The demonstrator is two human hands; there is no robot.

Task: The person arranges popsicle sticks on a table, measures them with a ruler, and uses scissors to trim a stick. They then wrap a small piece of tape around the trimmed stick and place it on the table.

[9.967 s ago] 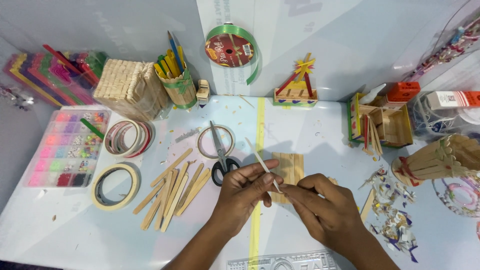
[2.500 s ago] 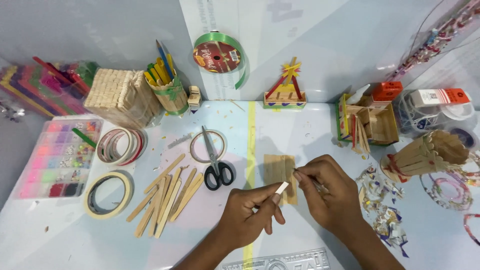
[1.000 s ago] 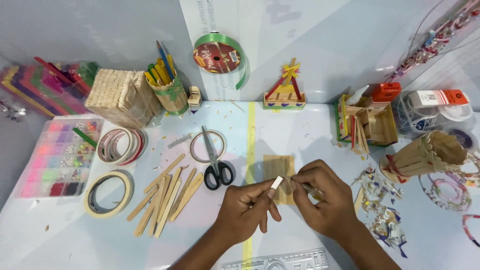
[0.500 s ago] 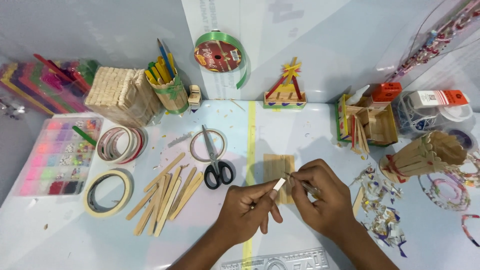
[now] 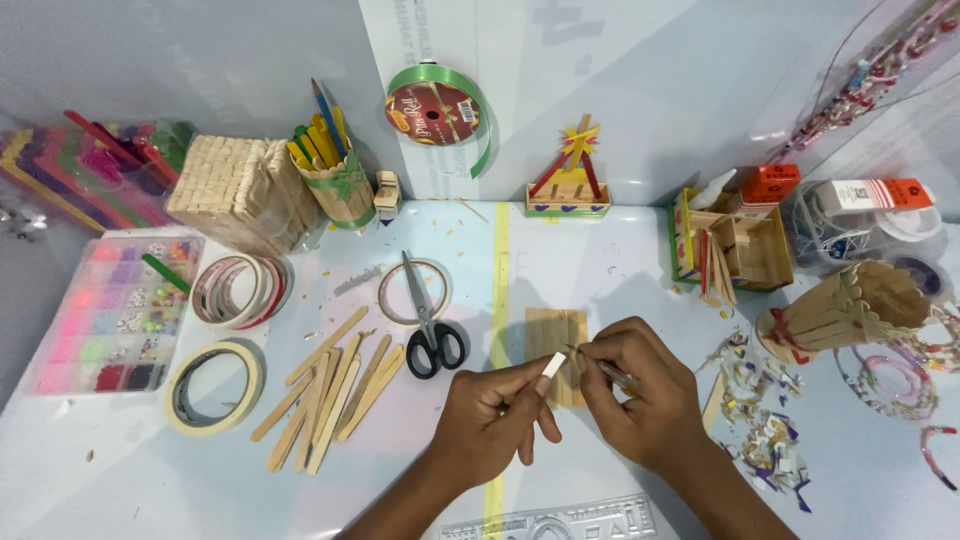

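Observation:
My left hand pinches a pale craft stick whose squared end points up and right. My right hand meets it from the right, fingertips at the stick's tip, and grips a thin metal-tipped tool. Both hands hover over a flat panel of joined wooden sticks lying on the white table. Black-handled scissors lie just left of the hands, with a loose pile of craft sticks further left.
Tape rolls and a bead box sit at left. At the back stand a stick basket, a pencil cup, a green ribbon spool and a small stick model. A stick vase and paper scraps are at right.
Over the last seconds my hands stayed together above the stick panel. The stick in my left hand has tilted slightly, and my right hand's fingers have shifted along its tip.

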